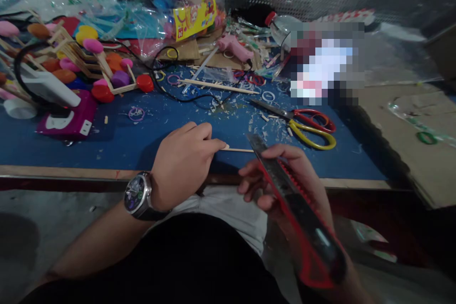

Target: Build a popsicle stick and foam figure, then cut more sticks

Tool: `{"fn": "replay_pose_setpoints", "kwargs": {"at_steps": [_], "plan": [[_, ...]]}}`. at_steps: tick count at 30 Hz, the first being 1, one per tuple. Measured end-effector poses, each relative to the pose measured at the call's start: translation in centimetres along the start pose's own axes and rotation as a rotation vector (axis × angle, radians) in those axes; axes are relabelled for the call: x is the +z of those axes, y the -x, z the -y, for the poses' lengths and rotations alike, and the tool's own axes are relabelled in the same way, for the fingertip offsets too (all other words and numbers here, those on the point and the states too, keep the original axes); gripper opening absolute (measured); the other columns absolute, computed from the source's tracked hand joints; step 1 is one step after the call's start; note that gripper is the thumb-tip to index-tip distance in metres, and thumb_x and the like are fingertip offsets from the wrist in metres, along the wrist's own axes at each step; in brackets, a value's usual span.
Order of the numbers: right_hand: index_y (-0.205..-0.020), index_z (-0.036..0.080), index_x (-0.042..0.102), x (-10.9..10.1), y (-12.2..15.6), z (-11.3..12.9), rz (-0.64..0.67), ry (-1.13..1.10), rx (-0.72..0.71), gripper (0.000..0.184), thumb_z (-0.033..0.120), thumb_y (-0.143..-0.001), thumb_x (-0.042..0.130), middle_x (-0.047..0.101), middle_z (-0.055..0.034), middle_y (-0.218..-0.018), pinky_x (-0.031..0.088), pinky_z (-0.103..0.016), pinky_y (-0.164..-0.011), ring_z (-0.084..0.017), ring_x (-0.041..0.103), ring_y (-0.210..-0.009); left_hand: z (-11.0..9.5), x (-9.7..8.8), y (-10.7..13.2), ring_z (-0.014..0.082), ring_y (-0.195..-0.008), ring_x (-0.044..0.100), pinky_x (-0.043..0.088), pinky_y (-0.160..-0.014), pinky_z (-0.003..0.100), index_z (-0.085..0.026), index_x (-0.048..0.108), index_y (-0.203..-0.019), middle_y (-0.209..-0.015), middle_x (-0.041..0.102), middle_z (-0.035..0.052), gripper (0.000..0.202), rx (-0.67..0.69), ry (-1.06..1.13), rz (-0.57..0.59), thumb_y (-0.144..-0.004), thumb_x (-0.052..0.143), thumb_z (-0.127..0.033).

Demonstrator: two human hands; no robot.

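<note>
My left hand (pixel 185 159), with a watch at the wrist, is closed near the front edge of the blue tabletop (pixel 121 152). Its fingertips press on one end of a thin wooden stick (pixel 240 150) that lies flat. My right hand (pixel 295 180) grips a red and black utility knife (pixel 299 213). The knife's blade is out and points up and left, over the stick's right end; whether the two touch I cannot tell. Scissors (pixel 306 123) with one red and one yellow handle lie just beyond my right hand.
A purple power adapter (pixel 69 114) and a heap of stick frames with coloured pieces (pixel 117 78) stand at left. Behind lie loose wooden sticks (pixel 219 86), a black cable, a pink glue gun (pixel 235 48), rubber bands and shavings. Cardboard (pixel 399 137) covers the right side.
</note>
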State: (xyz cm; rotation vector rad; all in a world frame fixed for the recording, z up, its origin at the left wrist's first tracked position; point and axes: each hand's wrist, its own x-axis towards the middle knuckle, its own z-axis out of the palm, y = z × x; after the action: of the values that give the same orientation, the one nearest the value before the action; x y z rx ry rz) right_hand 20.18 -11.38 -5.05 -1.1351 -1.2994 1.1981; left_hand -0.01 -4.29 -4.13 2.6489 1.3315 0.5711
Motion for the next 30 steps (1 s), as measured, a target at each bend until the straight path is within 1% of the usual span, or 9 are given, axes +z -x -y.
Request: {"fn": "replay_pose_setpoints", "kwargs": {"at_steps": [2, 3, 5, 7, 10, 16, 21, 26, 30], "plan": [[-0.107, 0.031, 0.060, 0.5, 0.0, -0.1, -0.166, 0.204, -0.140, 0.024, 0.048, -0.092, 0.068, 0.070, -0.0022, -0.088, 0.054, -0.035, -0.056, -0.021, 0.067, -0.065, 0.0, 0.0, 0.0, 0.0200, -0.080, 0.051, 0.038, -0.065, 0.033, -0.027, 0.079, -0.108, -0.086, 0.061, 0.0031, 0.029, 0.004, -0.006, 0.007, -0.099, 0.056, -0.013], [-0.101, 0.029, 0.062, 0.7, -0.1, 0.0, -0.216, 0.319, -0.207, 0.019, 0.046, -0.094, 0.064, 0.067, -0.0018, -0.082, 0.052, -0.035, -0.057, -0.020, 0.064, -0.063, 0.0, 0.0, 0.0, 0.0201, -0.080, 0.051, 0.038, -0.064, 0.033, -0.026, 0.079, -0.108, -0.086, 0.061, 0.0032, 0.029, 0.008, -0.008, 0.009, -0.099, 0.056, -0.013], [-0.093, 0.027, 0.064, 1.0, -0.2, 0.2, -0.227, 0.520, -0.296, 0.013, 0.038, -0.096, 0.058, 0.063, -0.0010, -0.075, 0.051, -0.036, -0.062, -0.020, 0.061, -0.063, 0.0, -0.1, 0.0, 0.0203, -0.079, 0.051, 0.037, -0.063, 0.033, -0.026, 0.079, -0.109, -0.086, 0.061, 0.0032, 0.028, 0.013, -0.010, 0.011, -0.099, 0.056, -0.013], [-0.090, 0.027, 0.064, 1.3, -0.5, 0.4, -0.226, 0.630, -0.341, 0.011, 0.030, -0.096, 0.056, 0.065, -0.0015, -0.075, 0.051, -0.037, -0.067, -0.020, 0.063, -0.067, 0.0, -0.1, 0.0, 0.0206, -0.079, 0.051, 0.037, -0.063, 0.034, -0.026, 0.079, -0.108, -0.086, 0.061, 0.0031, 0.028, 0.012, -0.012, 0.013, -0.099, 0.057, -0.013], [-0.091, 0.027, 0.063, 1.6, -0.9, 0.3, -0.198, 0.677, -0.368, 0.011, 0.025, -0.095, 0.053, 0.068, -0.0021, -0.080, 0.051, -0.038, -0.070, -0.022, 0.066, -0.072, -0.1, 0.0, 0.0, 0.0212, -0.079, 0.052, 0.038, -0.064, 0.035, -0.027, 0.079, -0.109, -0.086, 0.061, 0.0029, 0.028, 0.007, -0.007, 0.018, -0.099, 0.057, -0.014], [-0.095, 0.027, 0.064, 1.7, -1.3, -0.3, -0.135, 0.719, -0.338, 0.009, 0.025, -0.094, 0.056, 0.072, -0.0022, -0.084, 0.052, -0.037, -0.072, -0.022, 0.069, -0.076, -0.1, 0.1, 0.1, 0.0212, -0.080, 0.053, 0.040, -0.064, 0.035, -0.027, 0.079, -0.111, -0.087, 0.062, 0.0035, 0.029, 0.012, -0.005, 0.011, -0.100, 0.055, -0.015], [-0.097, 0.027, 0.062, 1.6, -1.5, -0.5, -0.083, 0.794, -0.394, 0.010, 0.019, -0.093, 0.057, 0.072, -0.0006, -0.086, 0.052, -0.034, -0.072, -0.020, 0.069, -0.077, 0.1, 0.2, 0.2, 0.0213, -0.079, 0.052, 0.038, -0.064, 0.035, -0.025, 0.079, -0.109, -0.087, 0.061, 0.0036, 0.028, 0.016, -0.002, 0.018, -0.100, 0.055, -0.016], [-0.095, 0.025, 0.060, 1.7, -1.7, -0.6, -0.080, 0.822, -0.480, 0.010, 0.016, -0.090, 0.057, 0.070, 0.0007, -0.083, 0.051, -0.031, -0.071, -0.017, 0.067, -0.073, 0.0, 0.3, 0.3, 0.0213, -0.081, 0.053, 0.038, -0.065, 0.035, -0.025, 0.078, -0.109, -0.087, 0.061, 0.0033, 0.026, 0.026, -0.036, 0.002, -0.100, 0.055, -0.017], [-0.093, 0.024, 0.058, 2.1, -1.7, -0.4, -0.070, 0.874, -0.492, 0.011, 0.014, -0.090, 0.056, 0.068, 0.0009, -0.081, 0.050, -0.029, -0.068, -0.016, 0.065, -0.071, -0.1, 0.5, 0.3, 0.0206, -0.078, 0.054, 0.037, -0.064, 0.036, -0.025, 0.077, -0.109, -0.087, 0.061, 0.0024, 0.024, 0.027, -0.060, 0.002, -0.099, 0.057, -0.016]]}}
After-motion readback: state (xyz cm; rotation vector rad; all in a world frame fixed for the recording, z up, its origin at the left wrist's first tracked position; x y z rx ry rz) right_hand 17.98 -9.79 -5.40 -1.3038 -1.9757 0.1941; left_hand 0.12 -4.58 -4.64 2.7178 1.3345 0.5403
